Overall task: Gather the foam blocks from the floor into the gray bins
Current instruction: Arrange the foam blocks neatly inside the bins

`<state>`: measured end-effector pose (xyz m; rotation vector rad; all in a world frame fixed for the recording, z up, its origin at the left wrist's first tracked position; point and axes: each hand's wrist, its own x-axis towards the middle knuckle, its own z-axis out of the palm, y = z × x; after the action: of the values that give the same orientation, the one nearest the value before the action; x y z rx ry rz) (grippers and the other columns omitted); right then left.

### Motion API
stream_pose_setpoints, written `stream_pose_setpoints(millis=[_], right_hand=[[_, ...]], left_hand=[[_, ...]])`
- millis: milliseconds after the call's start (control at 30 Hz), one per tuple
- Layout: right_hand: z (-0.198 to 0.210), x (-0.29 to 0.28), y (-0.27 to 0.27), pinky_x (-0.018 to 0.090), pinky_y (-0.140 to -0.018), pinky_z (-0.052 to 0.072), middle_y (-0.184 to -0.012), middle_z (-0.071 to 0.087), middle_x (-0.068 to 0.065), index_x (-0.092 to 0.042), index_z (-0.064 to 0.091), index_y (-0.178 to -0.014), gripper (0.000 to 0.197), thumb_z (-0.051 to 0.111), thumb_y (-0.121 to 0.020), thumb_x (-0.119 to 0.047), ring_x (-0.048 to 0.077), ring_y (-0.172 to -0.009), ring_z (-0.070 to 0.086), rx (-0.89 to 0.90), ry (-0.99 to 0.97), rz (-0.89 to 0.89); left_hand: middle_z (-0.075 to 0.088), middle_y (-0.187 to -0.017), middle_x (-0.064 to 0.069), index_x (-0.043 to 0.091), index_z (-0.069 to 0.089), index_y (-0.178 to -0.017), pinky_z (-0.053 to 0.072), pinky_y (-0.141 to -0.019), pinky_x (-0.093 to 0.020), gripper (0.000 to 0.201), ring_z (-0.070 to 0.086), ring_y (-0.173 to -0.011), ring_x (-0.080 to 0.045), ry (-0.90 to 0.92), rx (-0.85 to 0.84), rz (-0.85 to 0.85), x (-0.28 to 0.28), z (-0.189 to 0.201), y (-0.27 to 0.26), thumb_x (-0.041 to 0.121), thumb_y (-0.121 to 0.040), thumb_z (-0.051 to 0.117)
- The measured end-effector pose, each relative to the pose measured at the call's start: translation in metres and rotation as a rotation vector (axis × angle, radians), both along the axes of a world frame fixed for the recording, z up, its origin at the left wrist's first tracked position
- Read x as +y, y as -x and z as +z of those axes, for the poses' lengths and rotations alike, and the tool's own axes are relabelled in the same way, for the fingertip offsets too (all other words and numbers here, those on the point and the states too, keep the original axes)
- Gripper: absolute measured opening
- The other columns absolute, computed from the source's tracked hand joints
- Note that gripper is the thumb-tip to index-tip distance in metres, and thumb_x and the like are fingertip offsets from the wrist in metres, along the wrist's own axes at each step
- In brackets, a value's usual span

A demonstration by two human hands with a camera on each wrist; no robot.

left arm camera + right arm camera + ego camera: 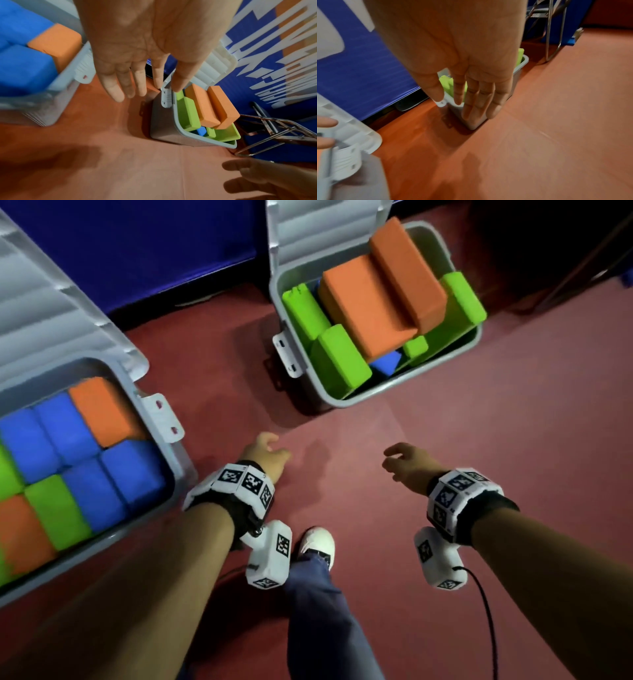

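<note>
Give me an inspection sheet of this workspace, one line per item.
Surface: red floor; no loose blocks seen on it.
Job's things: left bin, lid open, packed with blue, green and orange blocks; far bin, lid open, piled above its rim, two orange blocks on top.
Clutter: nothing seen.
Grippers: left hand empty, fingers straight, beside the left bin; right hand empty, fingers relaxed, above bare floor.
Cables: black cable hangs from the right wrist camera.
Surroundings: blue banner behind the bins; metal frame beside the far bin; a white shoe below the hands.
</note>
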<state>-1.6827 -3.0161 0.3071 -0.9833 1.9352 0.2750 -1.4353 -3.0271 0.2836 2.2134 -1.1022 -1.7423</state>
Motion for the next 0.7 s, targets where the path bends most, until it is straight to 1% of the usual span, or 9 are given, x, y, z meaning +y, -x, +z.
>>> stream_pose_setpoints(millis=[100, 200, 300, 333, 400, 467, 533, 667, 700], right_hand=[[0.007, -0.016, 0.050, 0.040, -0.089, 0.049, -0.105, 0.064, 0.014, -0.014, 0.055, -0.123, 0.035, 0.056, -0.090, -0.024, 0.033, -0.101, 0.061, 0.044, 0.011, -0.024], [0.005, -0.040, 0.069, 0.035, -0.086, 0.046, -0.096, 0.062, 0.009, -0.013, 0.052, -0.126, 0.037, 0.055, -0.091, -0.023, 0.032, -0.101, 0.060, 0.065, 0.007, -0.005], [-0.006, -0.069, 0.062, 0.028, -0.077, 0.041, -0.099, 0.061, 0.007, -0.015, 0.048, -0.129, 0.039, 0.053, -0.091, -0.022, 0.028, -0.095, 0.059, 0.052, 0.025, 0.001], [-0.010, -0.081, 0.056, 0.027, -0.076, 0.040, -0.103, 0.062, 0.008, -0.015, 0.046, -0.131, 0.041, 0.054, -0.091, -0.022, 0.027, -0.094, 0.059, 0.042, 0.028, 0.001], [-0.016, -0.107, 0.044, 0.027, -0.078, 0.040, -0.113, 0.062, 0.011, -0.014, 0.044, -0.134, 0.046, 0.054, -0.090, -0.022, 0.029, -0.100, 0.058, 0.031, 0.022, -0.003], [-0.021, -0.138, 0.035, 0.027, -0.081, 0.037, -0.120, 0.059, 0.014, -0.013, 0.041, -0.136, 0.049, 0.055, -0.090, -0.023, 0.030, -0.108, 0.055, 0.034, 0.018, -0.015], [-0.027, -0.174, 0.028, 0.029, -0.085, 0.036, -0.122, 0.058, 0.015, -0.011, 0.040, -0.137, 0.050, 0.056, -0.090, -0.023, 0.030, -0.114, 0.053, 0.039, 0.053, -0.023], [-0.043, -0.244, 0.015, 0.029, -0.085, 0.036, -0.117, 0.058, 0.011, -0.015, 0.041, -0.136, 0.051, 0.055, -0.089, -0.026, 0.030, -0.114, 0.053, 0.030, 0.090, -0.038], [-0.047, -0.257, 0.012, 0.030, -0.087, 0.037, -0.120, 0.057, 0.012, -0.015, 0.041, -0.137, 0.052, 0.055, -0.088, -0.027, 0.030, -0.114, 0.053, 0.045, 0.092, -0.057]], left_hand=[[0.051, -0.133, -0.007, 0.018, 0.049, -0.129, 0.037, -0.096, -0.028, 0.041, 0.053, -0.116, -0.026, -0.033, -0.009, -0.034, -0.014, 0.001, 0.040, 0.019, -0.088, 0.058], [0.049, -0.134, -0.008, 0.020, 0.049, -0.128, 0.038, -0.098, -0.031, 0.042, 0.052, -0.117, -0.026, -0.062, -0.012, -0.067, -0.025, -0.001, 0.056, 0.020, -0.087, 0.058], [0.049, -0.134, -0.008, 0.022, 0.049, -0.128, 0.039, -0.102, -0.034, 0.043, 0.050, -0.120, -0.027, -0.059, -0.061, -0.110, -0.046, -0.008, 0.058, 0.023, -0.086, 0.058], [0.051, -0.132, -0.009, 0.024, 0.048, -0.128, 0.039, -0.102, -0.035, 0.044, 0.051, -0.119, -0.028, -0.057, -0.078, -0.118, -0.055, -0.011, 0.057, 0.024, -0.085, 0.058], [0.050, -0.129, -0.011, 0.024, 0.047, -0.129, 0.039, -0.102, -0.035, 0.045, 0.050, -0.118, -0.030, -0.055, -0.125, -0.145, -0.076, -0.013, 0.057, 0.023, -0.085, 0.057], [0.044, -0.132, -0.012, 0.022, 0.047, -0.131, 0.037, -0.103, -0.034, 0.046, 0.047, -0.121, -0.031, -0.060, -0.163, -0.185, -0.099, -0.014, 0.059, 0.023, -0.086, 0.056], [0.038, -0.139, -0.009, 0.023, 0.045, -0.133, 0.035, -0.105, -0.033, 0.048, 0.043, -0.124, -0.030, -0.057, -0.183, -0.257, -0.118, -0.019, 0.062, 0.024, -0.086, 0.056], [0.019, -0.153, -0.002, 0.027, 0.039, -0.138, 0.027, -0.110, -0.030, 0.053, 0.030, -0.133, -0.029, -0.005, -0.214, -0.411, -0.151, -0.027, 0.072, 0.026, -0.088, 0.056], [0.015, -0.155, 0.000, 0.028, 0.037, -0.139, 0.025, -0.111, -0.031, 0.055, 0.026, -0.136, -0.029, -0.001, -0.212, -0.432, -0.157, -0.030, 0.075, 0.026, -0.088, 0.056]])
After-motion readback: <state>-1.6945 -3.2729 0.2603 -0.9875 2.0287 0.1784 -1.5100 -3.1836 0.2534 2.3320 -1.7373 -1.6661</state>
